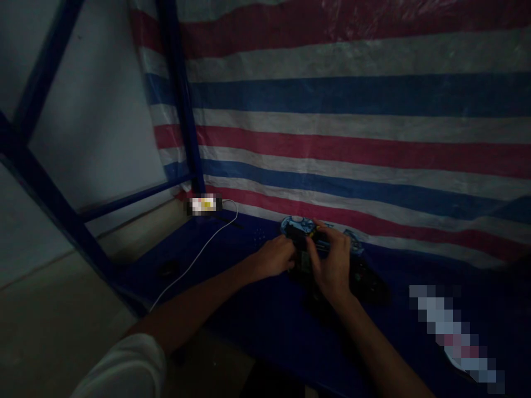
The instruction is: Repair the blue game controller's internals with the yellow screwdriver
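Both of my hands meet over a dark device [309,251] on the dark blue table [257,315], close to the striped tarp. My left hand [276,256] has its fingers curled against the device's left side. My right hand [329,260] pinches a small part on top of it with the fingertips. A blue translucent plastic piece [295,223] lies just behind the device. More dark parts [369,282] lie to the right of my right hand; the dim light hides their detail.
A red, white and blue striped tarp [352,127] hangs behind the table. A blue metal frame post [182,99] stands at the back left. A white cable [199,251] runs across the table from a small blurred object [203,204]. A blurred patch [454,331] lies at the front right.
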Tool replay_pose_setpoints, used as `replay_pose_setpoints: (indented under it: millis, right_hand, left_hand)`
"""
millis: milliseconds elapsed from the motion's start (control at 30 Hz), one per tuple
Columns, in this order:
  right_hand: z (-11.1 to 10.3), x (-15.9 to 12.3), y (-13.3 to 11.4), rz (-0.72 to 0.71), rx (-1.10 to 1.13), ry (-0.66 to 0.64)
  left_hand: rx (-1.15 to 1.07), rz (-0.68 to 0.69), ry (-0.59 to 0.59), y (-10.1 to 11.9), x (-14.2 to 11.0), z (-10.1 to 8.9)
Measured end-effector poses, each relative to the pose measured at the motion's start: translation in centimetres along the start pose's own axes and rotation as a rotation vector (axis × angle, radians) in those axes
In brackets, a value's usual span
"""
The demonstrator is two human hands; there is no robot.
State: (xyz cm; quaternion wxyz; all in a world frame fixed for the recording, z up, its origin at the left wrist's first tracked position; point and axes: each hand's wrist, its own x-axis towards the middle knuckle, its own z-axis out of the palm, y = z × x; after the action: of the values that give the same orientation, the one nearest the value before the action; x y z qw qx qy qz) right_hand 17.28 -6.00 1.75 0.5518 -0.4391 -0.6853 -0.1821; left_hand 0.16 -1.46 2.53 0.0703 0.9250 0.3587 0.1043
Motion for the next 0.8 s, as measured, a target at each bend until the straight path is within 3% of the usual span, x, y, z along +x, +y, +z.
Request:
replay_pose_setpoints:
  millis: [233,400,667,800]
  right_hand:
    - [-0.3,-0.1,-0.06,-0.022,-0.016,-0.067]
    - [0.16,-0.44,0.25,-0.018,-0.081,0.02]
    - [0.09,-0.39,0.4,-0.062,-0.053,-0.047]
    - [0.24,-0.34,0.28,-0.006,-0.079,0.023]
  left_hand:
    - [0.035,-0.014,-0.006,0.78,-0.53,-0.41]
    - [0.031,-0.002,0.005,0.88,-0.46,-0.37]
    - [0.016,-0.012,0.0,0.86,-0.61,-0.41]
    - [0.032,-0.011,-0.009,0.93,-0.59,-0.51]
